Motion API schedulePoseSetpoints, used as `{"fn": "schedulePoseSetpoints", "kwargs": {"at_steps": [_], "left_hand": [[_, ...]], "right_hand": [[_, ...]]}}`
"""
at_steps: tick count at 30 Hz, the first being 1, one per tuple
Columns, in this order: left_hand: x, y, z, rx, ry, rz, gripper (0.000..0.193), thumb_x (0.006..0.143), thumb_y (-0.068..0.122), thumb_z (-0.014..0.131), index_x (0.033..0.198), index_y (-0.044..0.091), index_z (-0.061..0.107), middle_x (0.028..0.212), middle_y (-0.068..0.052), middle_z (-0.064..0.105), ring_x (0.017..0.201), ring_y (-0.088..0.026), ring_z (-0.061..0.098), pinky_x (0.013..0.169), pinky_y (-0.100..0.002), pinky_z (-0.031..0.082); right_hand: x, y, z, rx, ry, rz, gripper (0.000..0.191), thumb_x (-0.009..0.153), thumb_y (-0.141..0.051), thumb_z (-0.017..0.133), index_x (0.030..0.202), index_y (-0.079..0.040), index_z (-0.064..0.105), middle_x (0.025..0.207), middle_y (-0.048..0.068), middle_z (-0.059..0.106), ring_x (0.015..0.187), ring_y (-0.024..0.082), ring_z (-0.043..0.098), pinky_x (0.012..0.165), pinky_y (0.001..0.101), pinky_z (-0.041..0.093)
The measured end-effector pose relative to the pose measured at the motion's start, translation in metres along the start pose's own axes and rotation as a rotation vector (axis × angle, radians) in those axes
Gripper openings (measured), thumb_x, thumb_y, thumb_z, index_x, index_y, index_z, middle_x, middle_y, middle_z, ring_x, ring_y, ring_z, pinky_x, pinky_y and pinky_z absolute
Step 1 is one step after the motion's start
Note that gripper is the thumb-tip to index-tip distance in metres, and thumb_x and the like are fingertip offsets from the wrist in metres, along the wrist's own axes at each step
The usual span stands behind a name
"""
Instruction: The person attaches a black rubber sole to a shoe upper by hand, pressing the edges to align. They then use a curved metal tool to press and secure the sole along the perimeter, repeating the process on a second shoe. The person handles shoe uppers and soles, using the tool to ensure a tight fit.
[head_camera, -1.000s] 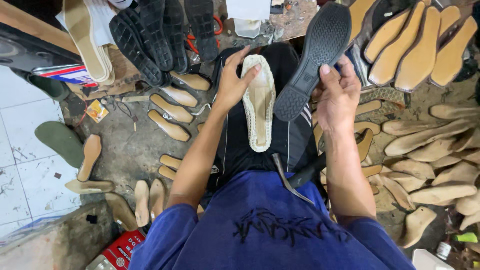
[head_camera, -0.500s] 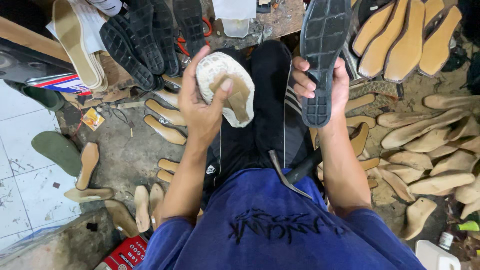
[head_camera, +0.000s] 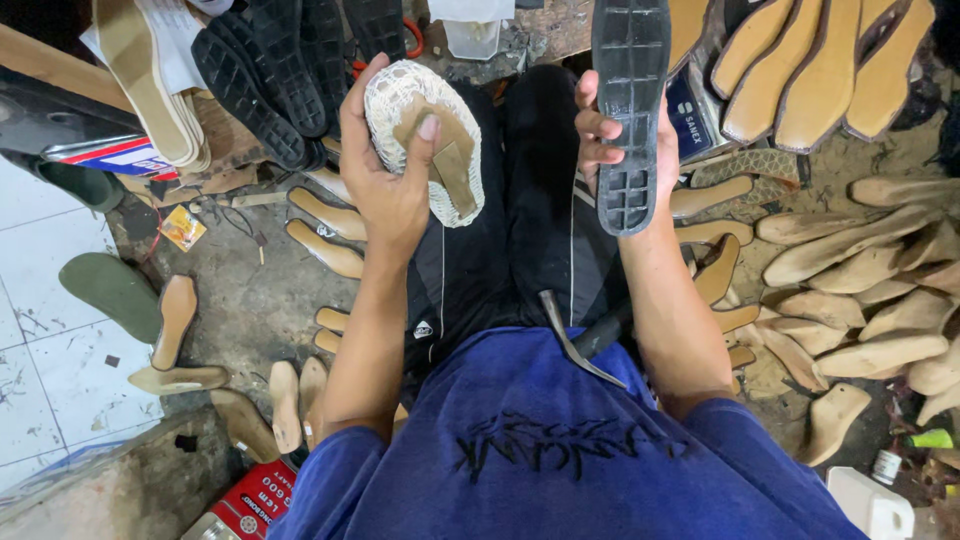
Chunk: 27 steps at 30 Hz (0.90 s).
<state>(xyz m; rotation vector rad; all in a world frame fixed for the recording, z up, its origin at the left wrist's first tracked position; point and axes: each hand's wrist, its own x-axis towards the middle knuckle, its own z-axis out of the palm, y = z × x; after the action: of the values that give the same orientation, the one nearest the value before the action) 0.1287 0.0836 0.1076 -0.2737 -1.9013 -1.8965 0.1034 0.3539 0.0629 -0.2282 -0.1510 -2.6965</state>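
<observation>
A seated worker's left hand (head_camera: 385, 185) grips a woven cream shoe upper (head_camera: 425, 140) above the lap, fingers wrapped round it; the right hand (head_camera: 625, 130) clasps a black rubber sole (head_camera: 628, 100), apart, not yet joined. Wooden shoe forms (head_camera: 860, 290) litter the floor (head_camera: 250, 300).

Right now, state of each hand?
Left hand: closed on the cream woven shoe upper.
Right hand: closed on the black rubber outsole.

Both hands are raised, left hand (head_camera: 385, 180) and right hand (head_camera: 625, 135) each curled closed.
</observation>
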Motion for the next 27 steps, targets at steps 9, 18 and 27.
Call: {"fn": "schedulePoseSetpoints", "kwargs": {"at_steps": [9, 18, 27], "left_hand": [[0.029, -0.007, -0.042, -0.148, -0.089, 0.002, 0.047, 0.107, -0.001, 0.073, 0.147, 0.002, 0.049, 0.127, -0.007, 0.067, 0.117, -0.013, 0.067, 0.106, -0.028, 0.054], [0.025, 0.003, -0.042, -0.326, -0.122, 0.044, 0.054, 0.112, 0.041, 0.051, 0.149, 0.002, 0.052, 0.138, -0.007, 0.065, 0.130, -0.011, 0.061, 0.116, -0.025, 0.046], [0.013, 0.023, -0.019, -0.218, -0.009, -0.063, 0.049, 0.100, 0.004, 0.077, 0.143, 0.000, 0.055, 0.127, -0.008, 0.069, 0.117, -0.011, 0.065, 0.108, -0.026, 0.052]], "right_hand": [[0.003, 0.043, 0.020, -1.063, 0.166, -0.181, 0.047, 0.106, -0.030, 0.074, 0.140, -0.009, 0.048, 0.130, 0.015, 0.067, 0.088, 0.021, 0.070, 0.064, 0.0335, 0.058], [0.017, 0.121, 0.017, -1.150, 0.173, -0.153, 0.032, 0.106, -0.025, 0.067, 0.126, -0.002, 0.060, 0.112, 0.012, 0.071, 0.088, 0.022, 0.073, 0.071, 0.0391, 0.065], [0.019, 0.132, 0.004, -1.244, 0.151, -0.085, 0.030, 0.107, -0.024, 0.067, 0.122, 0.001, 0.062, 0.105, 0.009, 0.070, 0.084, 0.018, 0.070, 0.066, 0.0338, 0.062]]}}
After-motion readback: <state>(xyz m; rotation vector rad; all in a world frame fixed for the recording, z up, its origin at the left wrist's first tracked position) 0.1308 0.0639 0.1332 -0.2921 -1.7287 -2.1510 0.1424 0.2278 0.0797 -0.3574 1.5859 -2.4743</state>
